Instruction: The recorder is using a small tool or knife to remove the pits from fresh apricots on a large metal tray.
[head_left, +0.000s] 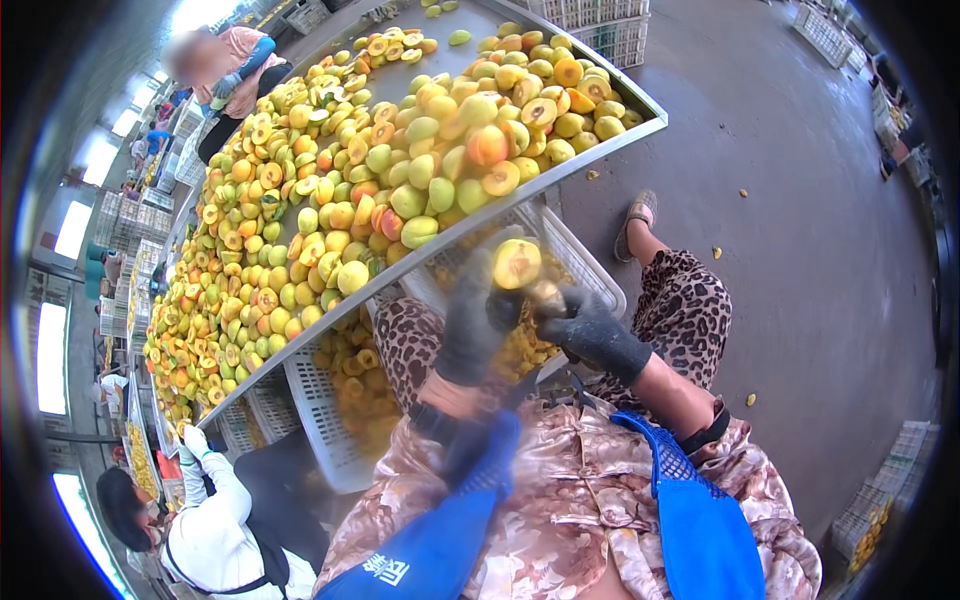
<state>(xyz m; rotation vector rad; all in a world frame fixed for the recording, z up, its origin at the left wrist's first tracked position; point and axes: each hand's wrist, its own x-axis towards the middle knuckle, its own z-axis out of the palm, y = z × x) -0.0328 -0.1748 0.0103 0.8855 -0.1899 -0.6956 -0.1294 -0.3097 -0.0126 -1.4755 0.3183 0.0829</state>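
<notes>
My left hand [470,325], in a dark grey glove and smeared by motion, is closed round a peach half [517,263] with its yellow cut face and reddish centre turned up. Close beside it, my gloved right hand [598,332] has its fingers bent round a small rounded, shiny thing [545,296] that blur keeps me from naming. Both hands are over my lap, just off the near edge of a metal-rimmed table [590,157]. Whole and cut yellow-green peaches [430,165] lie heaped on it.
White plastic crates [325,425] with fruit pieces stand below the table edge, between and beside my legs. A person in white [225,520] works at the lower left, another in pink [235,75] across the table. Stacked crates [605,30] stand behind; scraps dot the floor.
</notes>
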